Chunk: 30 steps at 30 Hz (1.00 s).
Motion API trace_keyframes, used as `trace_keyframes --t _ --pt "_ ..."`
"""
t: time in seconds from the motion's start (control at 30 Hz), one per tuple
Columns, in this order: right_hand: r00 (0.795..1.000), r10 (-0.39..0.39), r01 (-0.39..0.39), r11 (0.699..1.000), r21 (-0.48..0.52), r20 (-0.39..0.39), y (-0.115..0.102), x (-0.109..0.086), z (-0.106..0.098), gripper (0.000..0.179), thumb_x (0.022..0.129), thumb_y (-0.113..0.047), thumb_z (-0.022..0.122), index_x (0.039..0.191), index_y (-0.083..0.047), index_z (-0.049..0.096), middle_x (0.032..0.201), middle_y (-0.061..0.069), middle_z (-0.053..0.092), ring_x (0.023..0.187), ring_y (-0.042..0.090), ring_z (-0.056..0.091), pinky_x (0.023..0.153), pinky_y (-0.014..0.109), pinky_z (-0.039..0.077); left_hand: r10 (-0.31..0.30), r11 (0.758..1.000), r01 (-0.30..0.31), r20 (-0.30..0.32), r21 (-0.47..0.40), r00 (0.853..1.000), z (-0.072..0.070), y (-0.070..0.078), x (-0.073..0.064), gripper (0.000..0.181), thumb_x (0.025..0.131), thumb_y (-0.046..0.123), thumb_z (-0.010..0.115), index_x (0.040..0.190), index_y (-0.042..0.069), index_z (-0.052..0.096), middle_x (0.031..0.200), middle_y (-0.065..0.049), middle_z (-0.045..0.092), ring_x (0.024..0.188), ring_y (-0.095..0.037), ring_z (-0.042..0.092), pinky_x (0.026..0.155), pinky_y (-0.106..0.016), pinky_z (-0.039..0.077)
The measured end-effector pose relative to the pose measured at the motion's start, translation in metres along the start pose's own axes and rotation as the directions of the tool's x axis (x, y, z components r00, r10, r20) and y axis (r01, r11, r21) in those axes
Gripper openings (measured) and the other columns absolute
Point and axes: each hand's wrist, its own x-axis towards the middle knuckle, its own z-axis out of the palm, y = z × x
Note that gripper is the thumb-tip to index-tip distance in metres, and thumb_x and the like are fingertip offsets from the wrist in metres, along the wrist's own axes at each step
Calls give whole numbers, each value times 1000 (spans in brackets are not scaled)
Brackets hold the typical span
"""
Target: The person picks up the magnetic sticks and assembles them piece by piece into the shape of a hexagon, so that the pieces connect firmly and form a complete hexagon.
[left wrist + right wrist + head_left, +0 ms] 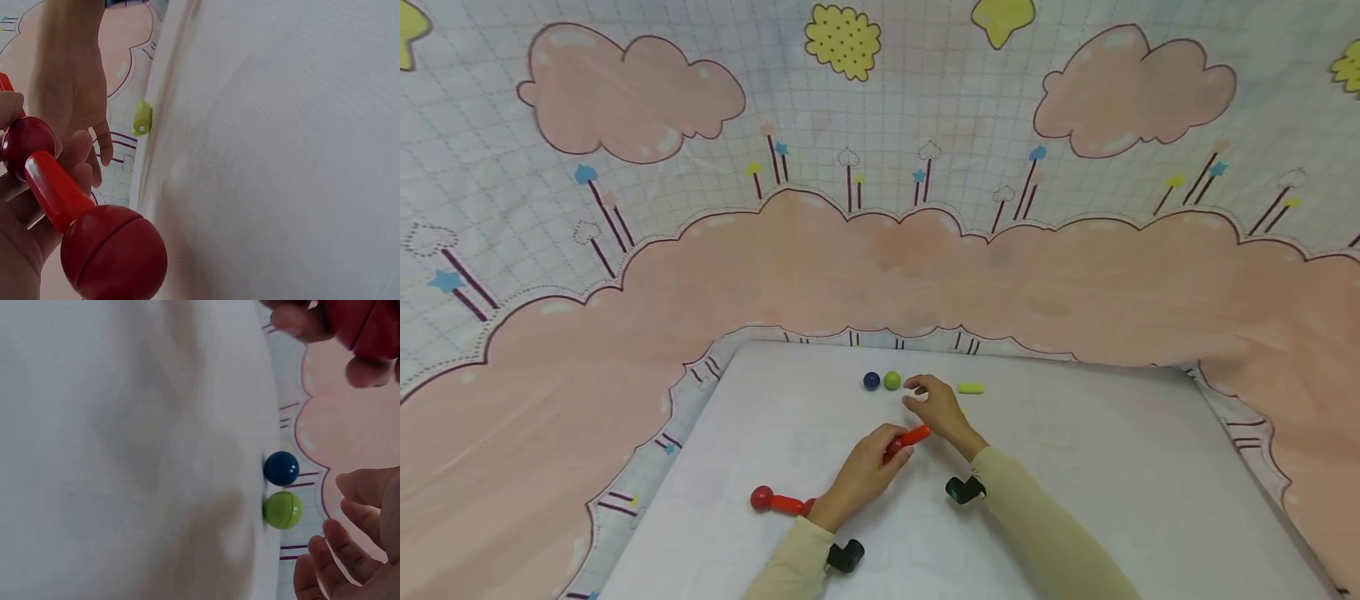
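Note:
My left hand (865,468) grips a toy piece of red balls and red rods. In the left wrist view its fingers curl round a red ball (28,147); a red rod (57,190) joins this to a larger-looking red ball (114,253). Another red rod (916,435) points out past the fingers. Left of the wrist, a red ball (762,498) and rod (787,505) show; the wrist partly hides their link to the held piece. My right hand (938,408), fingers apart and holding nothing, is just right of a green ball (892,381), beside a dark blue ball (871,381).
A yellow-green rod (971,388) lies right of the right hand, near the back of the white table (1075,467). A bit of yellow shows behind that hand. Each wrist wears a black camera (965,490). A cloud-patterned cloth (880,275) hangs behind the table.

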Motion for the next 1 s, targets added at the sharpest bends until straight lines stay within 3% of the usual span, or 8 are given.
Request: trace_keyframes --t 0.37,0.63,0.73,1.0 --pt "998 16 -9 994 -107 59 -3 27 18 36 91 -18 70 125 -12 61 136 12 56 125 30 54 106 47 45 33 999 -33 -8 10 999 -3 3 -3 27 97 29 61 121 15 60 95 5 57 83 -7 50 74 -19 46" --pt "990 -7 36 979 -202 144 3 39 24 52 94 -19 67 143 -18 49 151 9 45 141 29 41 116 48 32 60 998 -60 -10 5 998 -3 4 -4 27 98 31 60 120 16 60 96 6 57 82 -5 50 72 -18 45" --pt "987 -7 40 977 -208 158 5 41 24 49 94 -18 66 141 -19 51 148 8 49 138 28 45 115 48 34 65 998 -64 -10 8 998 -2 3 -4 26 99 31 59 120 15 60 96 6 57 81 -5 50 71 -18 43" --pt "988 -48 78 976 -202 147 8 42 25 35 92 -13 66 126 -7 59 125 12 63 112 27 58 105 45 45 82 996 -81 -32 36 996 0 -2 -4 26 99 32 59 119 16 61 93 7 57 79 -4 49 69 -17 42"
